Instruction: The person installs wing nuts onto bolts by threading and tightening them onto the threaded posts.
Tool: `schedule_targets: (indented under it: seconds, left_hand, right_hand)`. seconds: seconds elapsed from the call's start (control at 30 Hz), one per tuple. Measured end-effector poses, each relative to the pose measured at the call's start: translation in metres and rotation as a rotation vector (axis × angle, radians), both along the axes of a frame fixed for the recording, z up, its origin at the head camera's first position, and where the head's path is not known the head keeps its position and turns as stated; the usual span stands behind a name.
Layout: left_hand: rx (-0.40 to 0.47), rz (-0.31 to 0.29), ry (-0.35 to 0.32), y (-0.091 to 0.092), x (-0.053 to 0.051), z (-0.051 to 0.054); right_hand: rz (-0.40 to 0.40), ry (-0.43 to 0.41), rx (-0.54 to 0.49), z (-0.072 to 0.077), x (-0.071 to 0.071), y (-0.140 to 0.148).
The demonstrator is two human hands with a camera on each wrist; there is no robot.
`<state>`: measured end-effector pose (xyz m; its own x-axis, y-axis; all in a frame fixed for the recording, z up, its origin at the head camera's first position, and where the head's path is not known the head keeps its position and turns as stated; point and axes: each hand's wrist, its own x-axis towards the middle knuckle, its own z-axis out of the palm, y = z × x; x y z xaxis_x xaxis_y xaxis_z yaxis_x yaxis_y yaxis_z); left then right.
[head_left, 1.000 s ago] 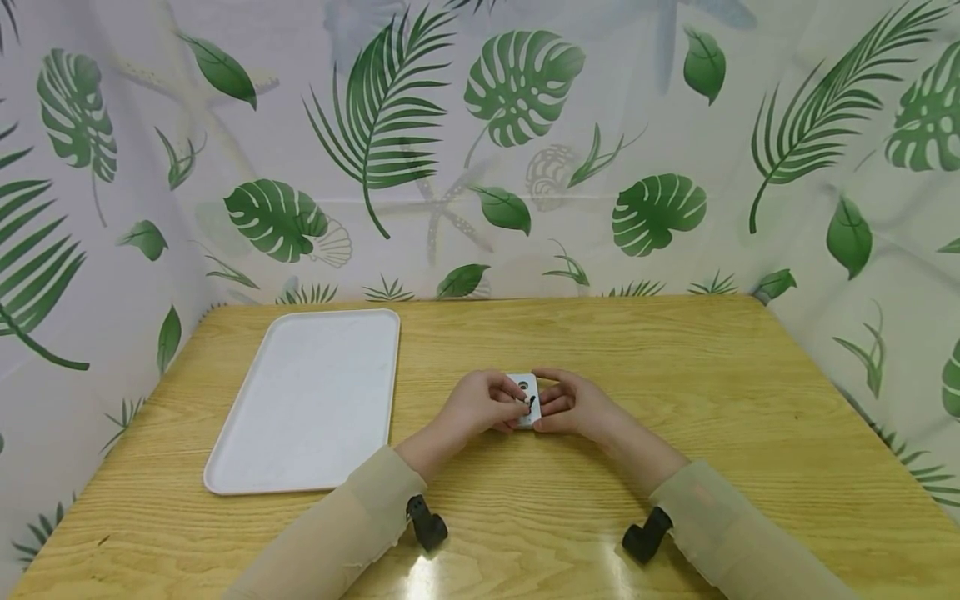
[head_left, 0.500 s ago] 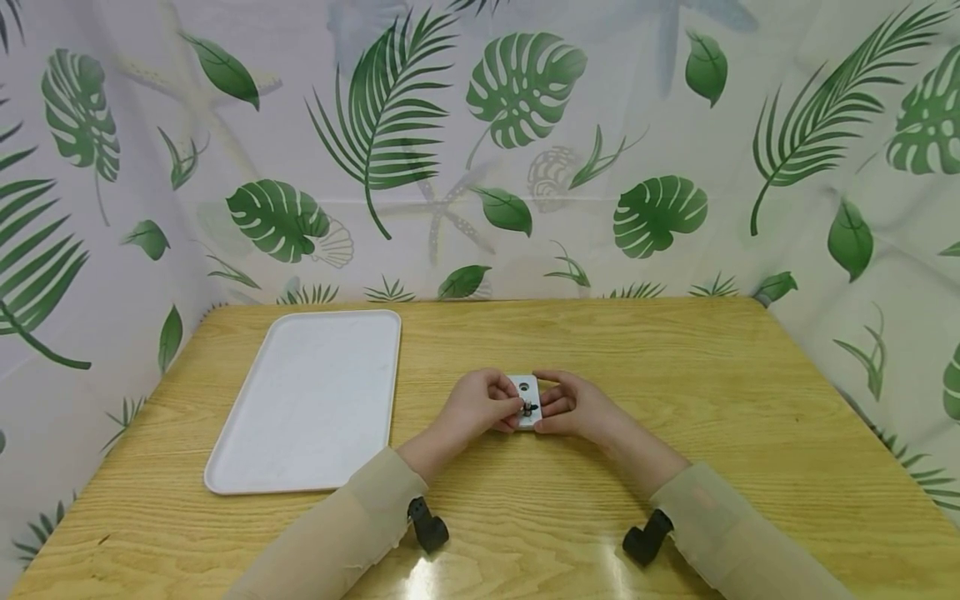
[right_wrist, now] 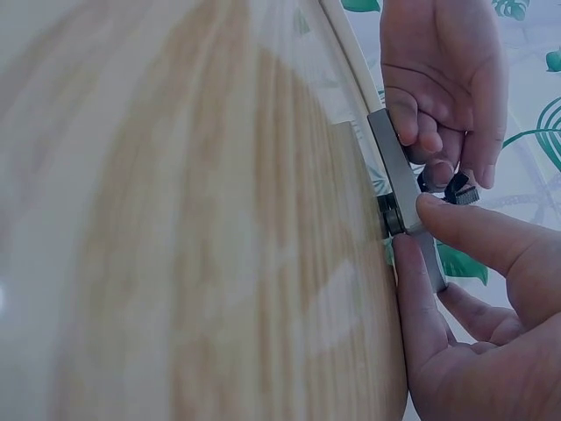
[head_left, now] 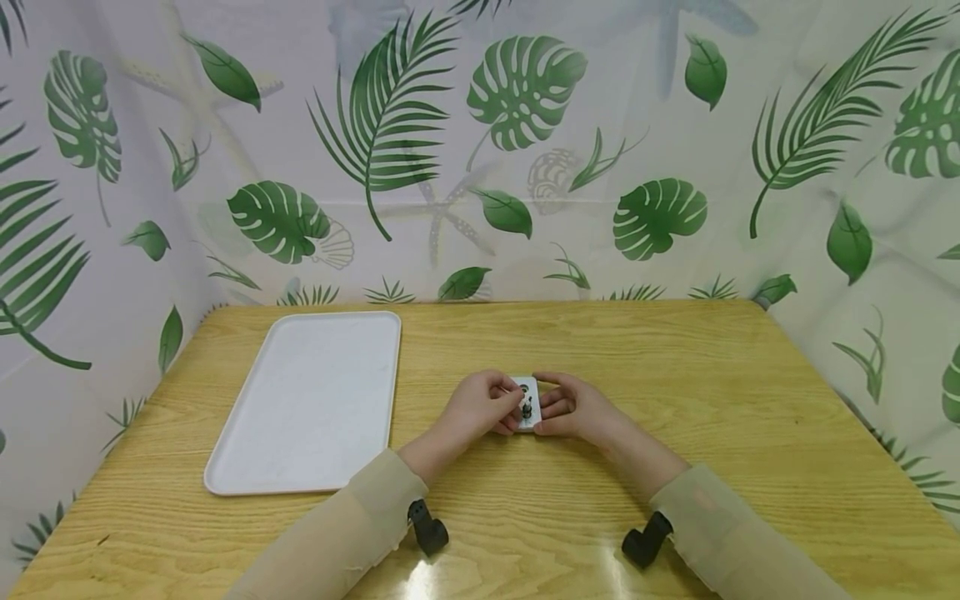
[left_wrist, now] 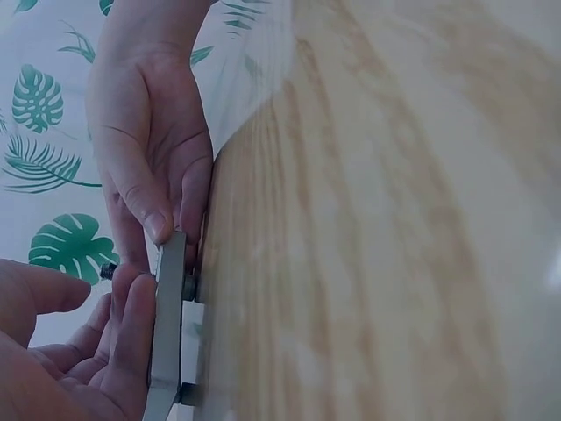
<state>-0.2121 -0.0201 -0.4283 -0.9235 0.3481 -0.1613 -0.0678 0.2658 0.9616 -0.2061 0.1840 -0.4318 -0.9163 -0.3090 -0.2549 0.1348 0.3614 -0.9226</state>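
Note:
A small whitish-grey rectangular plate [head_left: 534, 419] with rounded corners and a round hole lies between the two hands, standing edge-on in both wrist views. Dark stubby feet [right_wrist: 389, 214] show on its underside. A small dark fitting [head_left: 527, 409] with a black lever and a ridged end [right_wrist: 469, 196] sticks up from its face. My left hand [head_left: 477, 404] is at the plate's left, forefinger and thumb curled round the fitting, the thumb tip slightly off it. My right hand [head_left: 573, 404] grips the plate's right edge, thumb on the near end; part of the plate is hidden by fingers.
A white tray [head_left: 307, 400] with a raised rim lies on the left of the wooden table [head_left: 675, 358]. Leaf-printed white cloth [head_left: 435, 150] hangs behind and at both sides. Each sleeve carries a black wrist camera [head_left: 427, 527].
The dark lever has turned: up and right first, then pointing right, now pointing up. The left fingertips have shifted slightly around it. The right hand and plate have stayed in place.

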Motion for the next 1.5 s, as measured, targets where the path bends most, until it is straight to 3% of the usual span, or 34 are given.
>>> schedule_targets:
  seconds: [0.47, 0.87, 1.17, 1.5]
  left_hand:
    - [-0.078, -0.046, 0.045, -0.0008, 0.0021, -0.0006]
    - [-0.088, -0.029, 0.067, 0.0, 0.0002, 0.0014]
    - [-0.109, 0.028, 0.089, 0.0004, -0.0001, 0.002]
    - [-0.104, 0.009, 0.069, 0.0006, 0.0005, 0.0019]
  right_hand:
    - [-0.005, -0.021, 0.0, -0.0025, -0.0001, 0.0009]
    - [0.008, -0.011, 0.01, -0.0032, -0.0029, 0.0018]
    - [-0.012, -0.041, -0.008, -0.0035, -0.0048, 0.0001]
    - [-0.004, -0.037, -0.021, -0.0012, -0.0019, 0.0005]
